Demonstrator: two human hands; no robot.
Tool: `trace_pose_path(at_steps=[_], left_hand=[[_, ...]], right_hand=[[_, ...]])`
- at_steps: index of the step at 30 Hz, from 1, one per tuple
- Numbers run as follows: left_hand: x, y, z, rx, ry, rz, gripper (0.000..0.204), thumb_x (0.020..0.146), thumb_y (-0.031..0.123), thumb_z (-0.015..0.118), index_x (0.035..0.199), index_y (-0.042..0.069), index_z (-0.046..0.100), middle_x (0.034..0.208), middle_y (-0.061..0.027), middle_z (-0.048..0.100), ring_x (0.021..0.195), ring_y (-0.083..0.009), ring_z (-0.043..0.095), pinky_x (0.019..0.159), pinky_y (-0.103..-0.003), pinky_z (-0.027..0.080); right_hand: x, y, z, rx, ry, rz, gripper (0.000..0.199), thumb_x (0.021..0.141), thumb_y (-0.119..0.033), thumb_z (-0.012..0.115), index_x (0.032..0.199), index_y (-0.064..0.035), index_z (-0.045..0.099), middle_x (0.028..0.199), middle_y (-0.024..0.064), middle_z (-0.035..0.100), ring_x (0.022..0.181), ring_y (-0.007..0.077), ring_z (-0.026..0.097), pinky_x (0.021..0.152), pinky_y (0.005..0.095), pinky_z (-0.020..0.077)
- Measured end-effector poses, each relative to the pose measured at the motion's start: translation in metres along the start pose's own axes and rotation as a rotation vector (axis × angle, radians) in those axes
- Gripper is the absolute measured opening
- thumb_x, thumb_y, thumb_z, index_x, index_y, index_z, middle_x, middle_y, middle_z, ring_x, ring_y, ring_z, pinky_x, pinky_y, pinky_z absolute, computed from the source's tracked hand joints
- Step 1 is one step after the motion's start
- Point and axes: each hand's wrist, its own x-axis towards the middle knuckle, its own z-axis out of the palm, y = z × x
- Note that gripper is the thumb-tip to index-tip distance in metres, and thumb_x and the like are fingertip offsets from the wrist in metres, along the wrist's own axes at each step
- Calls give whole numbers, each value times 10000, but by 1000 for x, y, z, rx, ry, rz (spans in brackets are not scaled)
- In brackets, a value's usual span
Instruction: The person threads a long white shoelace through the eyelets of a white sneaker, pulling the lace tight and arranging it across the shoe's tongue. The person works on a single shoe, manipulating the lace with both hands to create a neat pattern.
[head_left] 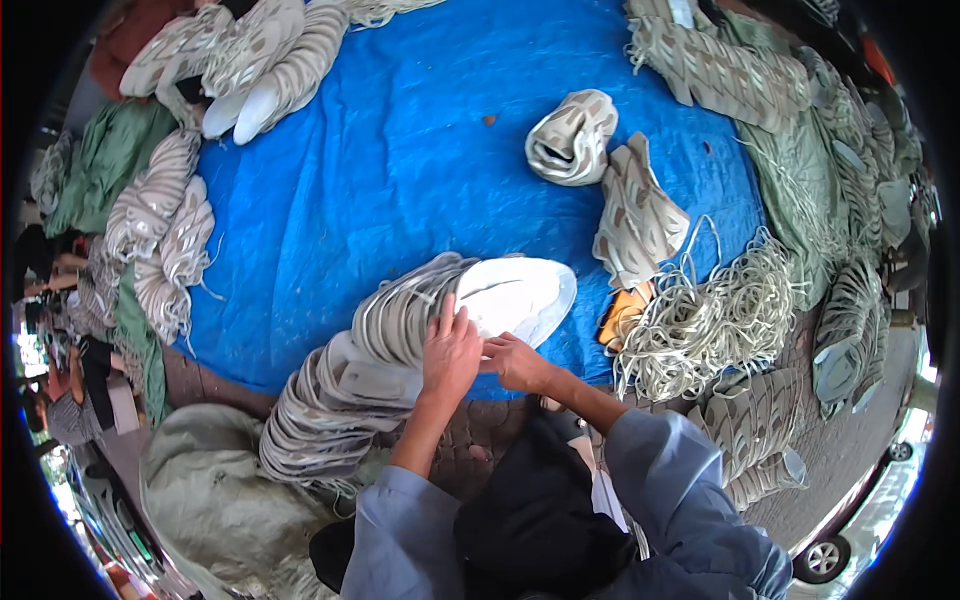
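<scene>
A long row of nested grey-beige shoe uppers [403,303] lies in front of me, its right end showing a smooth white sole-shaped face [517,296]. My left hand [452,348] grips the near rim of the end shoe upper, fingers laid up along the edge and the thumb hidden. Close beside it, my right hand [515,362] has its fingers bent and pressed together at the lower edge of the white face. Its fingertips almost meet the left hand. What exactly they pinch is partly hidden.
Beneath the row spreads a blue tarp [420,150]. To the right lie a tangled heap of pale laces [705,325], an orange piece [625,316] and two loose bundles of uppers [640,215]. More stacks [155,200] line the left side. A pale sack [215,490] sits at lower left.
</scene>
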Motion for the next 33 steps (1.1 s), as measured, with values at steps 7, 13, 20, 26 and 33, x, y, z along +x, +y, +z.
trace_pose_path(at_steps=[7, 13, 20, 26, 33], left_hand=[[-2, 10, 5, -38, 28, 39, 207, 679, 116, 623, 831, -18, 580, 1081, -135, 493, 1135, -357, 378, 885, -510, 321], [5, 26, -5, -30, 30, 7, 218, 676, 117, 620, 848, -11, 582, 1084, -137, 499, 1128, -357, 387, 897, -507, 317], [-14, 32, -31, -21, -14, -29, 286, 687, 140, 629, 914, -20, 560, 1104, -163, 481, 1133, -338, 379, 919, -469, 318], [-43, 38, -53, 4, -23, -61, 270, 700, 144, 620, 919, -2, 560, 1084, -161, 494, 1105, -315, 402, 913, -432, 326], [-70, 44, -62, -32, -43, -91, 230, 697, 163, 618, 861, 15, 555, 1050, -150, 506, 1071, -303, 424, 891, -421, 340]], right_hand=[[-43, 135, -216, -759, 781, 632, 496, 554, -90, 707, 1022, -57, 545, 986, 130, 571, 942, 292, 509, 785, 399, 381], [-78, 176, -244, -109, 581, 939, 346, 703, -325, 565, 609, 8, 563, 503, 133, 436, 474, 226, 455, 493, 342, 351], [-102, 175, -221, 64, 805, 1011, 390, 728, -387, 585, 715, -1, 639, 565, 125, 575, 523, 197, 543, 511, 358, 373], [-145, 168, -219, 623, 709, 981, 275, 782, -257, 510, 786, -8, 625, 595, 7, 542, 498, 90, 480, 461, 220, 347], [-176, 122, -179, 810, 601, 828, 337, 685, -78, 511, 986, 64, 565, 856, 74, 617, 731, 128, 578, 673, 210, 430]])
